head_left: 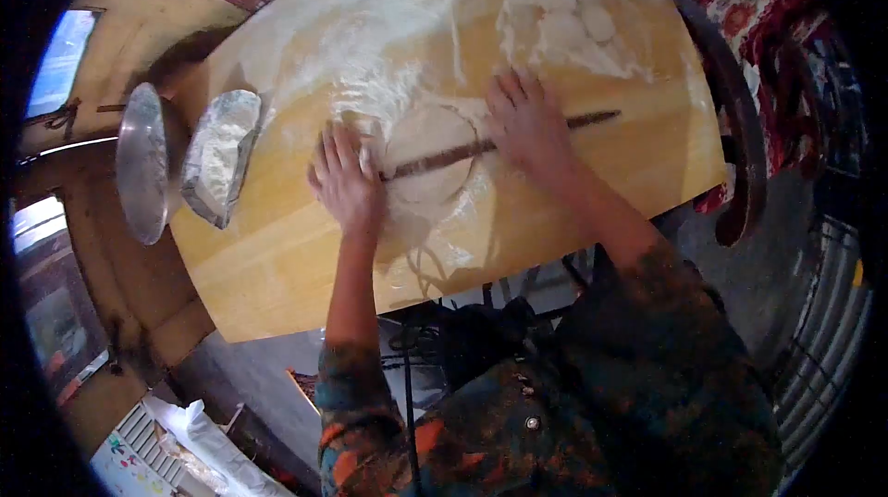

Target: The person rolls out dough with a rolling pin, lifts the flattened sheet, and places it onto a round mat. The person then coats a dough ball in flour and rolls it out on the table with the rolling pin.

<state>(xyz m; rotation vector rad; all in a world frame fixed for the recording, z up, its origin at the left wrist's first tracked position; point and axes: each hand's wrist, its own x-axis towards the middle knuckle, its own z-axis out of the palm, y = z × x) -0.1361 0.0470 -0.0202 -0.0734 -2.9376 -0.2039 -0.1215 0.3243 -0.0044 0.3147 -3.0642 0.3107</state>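
Dough (430,131) lies flat and round on the bench (268,266), under a thin rolling stick (439,160). The left hand (349,178) and right hand (532,131) are open, pressing on the stick, not clenched. Pushing softly and the same on both sides should keep it even, with flour (370,43) to stop sticking

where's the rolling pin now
In the head view, the pin lies across the flat dough, mid-table, its left end at the left hand, its right tip past the right hand.
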